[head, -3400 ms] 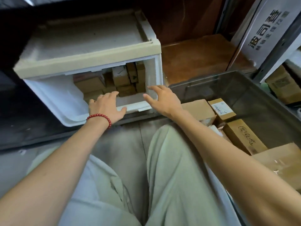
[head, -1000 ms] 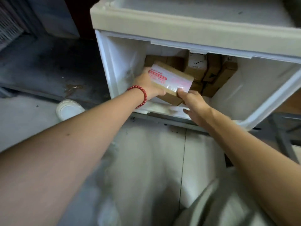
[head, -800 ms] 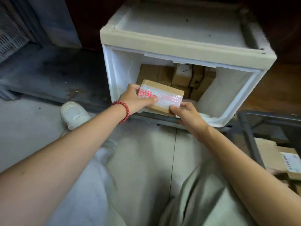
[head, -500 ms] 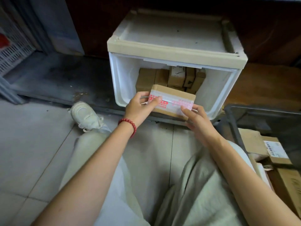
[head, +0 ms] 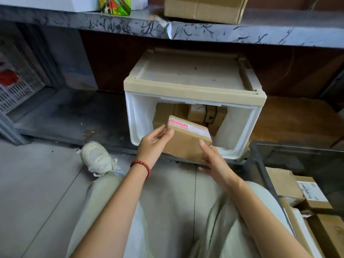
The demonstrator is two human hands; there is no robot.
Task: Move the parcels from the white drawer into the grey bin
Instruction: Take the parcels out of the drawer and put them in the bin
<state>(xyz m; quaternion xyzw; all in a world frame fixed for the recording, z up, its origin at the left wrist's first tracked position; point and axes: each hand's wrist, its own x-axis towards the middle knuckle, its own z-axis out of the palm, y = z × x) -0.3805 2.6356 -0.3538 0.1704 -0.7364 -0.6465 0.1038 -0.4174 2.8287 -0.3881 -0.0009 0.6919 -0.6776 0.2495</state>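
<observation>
A brown cardboard parcel [head: 186, 142] with red-printed clear tape is held in front of the open white drawer [head: 240, 135]. My left hand [head: 153, 144] grips its left end, thumb on top. My right hand [head: 214, 161] holds its lower right corner from below. Several more brown parcels [head: 197, 113] are stacked at the back of the drawer. The grey bin [head: 260, 164] stands at the lower right with several boxes [head: 290, 187] inside.
A stone shelf [head: 186, 30] runs above the drawer with a large carton [head: 202, 8] on it. A white slatted crate [head: 16, 84] stands at far left. My white shoe [head: 96, 159] and pale trouser legs lie on the tiled floor.
Both hands reached into the drawer, took the taped parcel and drew it out toward me. It now tilts with its brown face up, clear of the drawer's front edge.
</observation>
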